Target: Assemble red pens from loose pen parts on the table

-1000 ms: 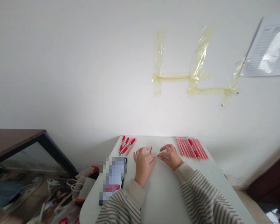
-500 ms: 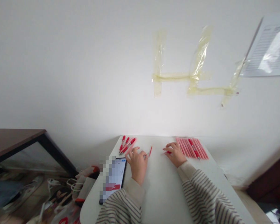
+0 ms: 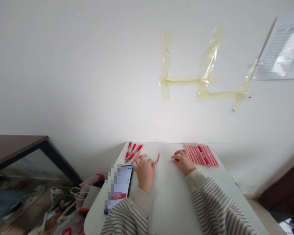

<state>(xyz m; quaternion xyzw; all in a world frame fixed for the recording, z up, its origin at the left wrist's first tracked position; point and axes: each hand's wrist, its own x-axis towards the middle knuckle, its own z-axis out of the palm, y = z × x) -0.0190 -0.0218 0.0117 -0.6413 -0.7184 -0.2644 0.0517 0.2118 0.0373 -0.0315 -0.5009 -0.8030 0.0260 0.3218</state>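
Note:
My left hand (image 3: 146, 172) hovers low over the white table (image 3: 172, 202), its fingers bent. At its index fingertip is a thin red pen refill (image 3: 158, 158) with an orange end, apparently pinched; the thumb is hidden. Left of those fingers lie several red pens (image 3: 133, 152) and a pale pink stick (image 3: 137, 156). My right hand (image 3: 185, 162) rests on the table, closed around a small red pen part (image 3: 177, 159), mostly covered by the fingers. Beside it on the right is a row of pink pen barrels (image 3: 193, 153), with one red-gripped pen (image 3: 204, 156) among them.
A phone (image 3: 120, 187), partly pixelated, lies along the table's left edge. The white wall (image 3: 88, 81) meets the back of the table. A brown desk (image 3: 17, 148) and bags (image 3: 88, 192) on the floor are at left. Yellowed tape (image 3: 181, 80) and a paper (image 3: 281, 49) are on the wall.
Almost nothing differs. Both hands hold nearly the same place, and the pens and phone have not moved.

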